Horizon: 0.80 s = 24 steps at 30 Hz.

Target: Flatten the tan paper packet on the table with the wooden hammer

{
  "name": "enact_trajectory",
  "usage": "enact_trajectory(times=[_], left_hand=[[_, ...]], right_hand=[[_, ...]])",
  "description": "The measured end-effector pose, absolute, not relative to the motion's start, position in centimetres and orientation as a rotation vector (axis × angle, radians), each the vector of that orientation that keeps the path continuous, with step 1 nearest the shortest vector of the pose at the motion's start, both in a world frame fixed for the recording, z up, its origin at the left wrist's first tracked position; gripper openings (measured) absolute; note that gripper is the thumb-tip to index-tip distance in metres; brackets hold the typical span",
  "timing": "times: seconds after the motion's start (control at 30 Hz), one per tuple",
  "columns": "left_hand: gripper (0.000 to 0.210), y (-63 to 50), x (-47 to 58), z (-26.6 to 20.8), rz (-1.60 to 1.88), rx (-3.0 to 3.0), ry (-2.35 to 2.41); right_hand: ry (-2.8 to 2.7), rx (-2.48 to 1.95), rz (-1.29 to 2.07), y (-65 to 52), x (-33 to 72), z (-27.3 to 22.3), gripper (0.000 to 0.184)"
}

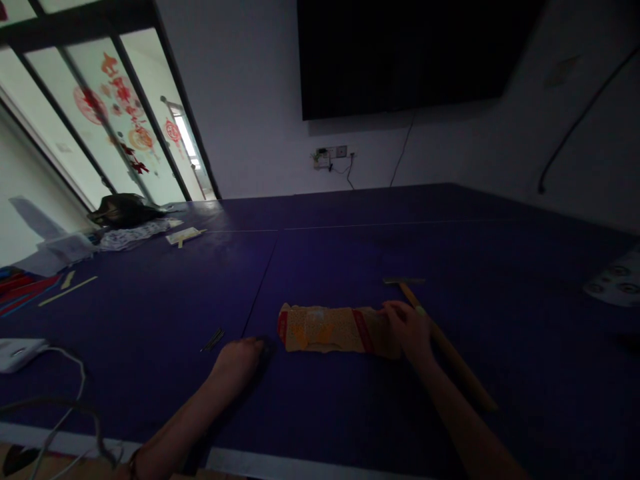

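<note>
A flat, worn piece of brown cardboard [345, 330] with red bands lies on the purple tabletop in front of me. My right hand [410, 328] is at its right end, with the fingers pinched on its edge. Just beyond that hand lies a hammer [457, 360], its wooden handle slanting toward me and its metal head at the far end. My left hand [240, 357] rests on the table, left of the cardboard and apart from it. Its fingers are curled, and what they hold, if anything, is hidden. Several thin dark nails [214, 340] lie beside it.
At the left are a white box-shaped device [20, 353] with cables, red strips [25, 290] and pale sticks [67, 291]. Farther back sit a dark bag [127, 210] and papers [133, 235]. A white object with round marks [617, 280] stands at the right edge.
</note>
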<state>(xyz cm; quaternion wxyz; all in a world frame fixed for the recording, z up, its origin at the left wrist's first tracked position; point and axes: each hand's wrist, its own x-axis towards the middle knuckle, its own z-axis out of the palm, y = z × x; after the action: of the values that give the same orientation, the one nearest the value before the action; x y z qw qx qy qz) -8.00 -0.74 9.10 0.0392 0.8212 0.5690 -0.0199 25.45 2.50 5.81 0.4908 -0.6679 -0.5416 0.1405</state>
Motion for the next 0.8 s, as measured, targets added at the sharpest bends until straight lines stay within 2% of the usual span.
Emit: enact_trajectory(times=[0.17,0.3,0.4,0.53,0.8], left_hand=[[0.018,0.6,-2.9,10.0,0.472,2.452,1.234],[0.014,2.7,3.3,10.1,0.755,2.316,0.959],[0.014,4.0,7.6,9.3,0.794,2.205,0.856],[0.014,4.9,11.0,7.0,0.796,2.067,0.944],[0.014,5.0,11.2,4.7,0.795,2.069,1.034]], right_hand=[[-1.486,-1.575,0.448,2.7,25.1,5.8,0.014],[-1.506,-1.584,0.455,3.0,25.8,5.7,0.015],[-1.489,-1.606,0.449,3.2,26.6,5.8,0.017],[-1.531,-1.604,0.511,3.3,27.4,5.8,0.013],[-1.734,-1.603,0.710,2.7,27.3,5.5,0.017]])
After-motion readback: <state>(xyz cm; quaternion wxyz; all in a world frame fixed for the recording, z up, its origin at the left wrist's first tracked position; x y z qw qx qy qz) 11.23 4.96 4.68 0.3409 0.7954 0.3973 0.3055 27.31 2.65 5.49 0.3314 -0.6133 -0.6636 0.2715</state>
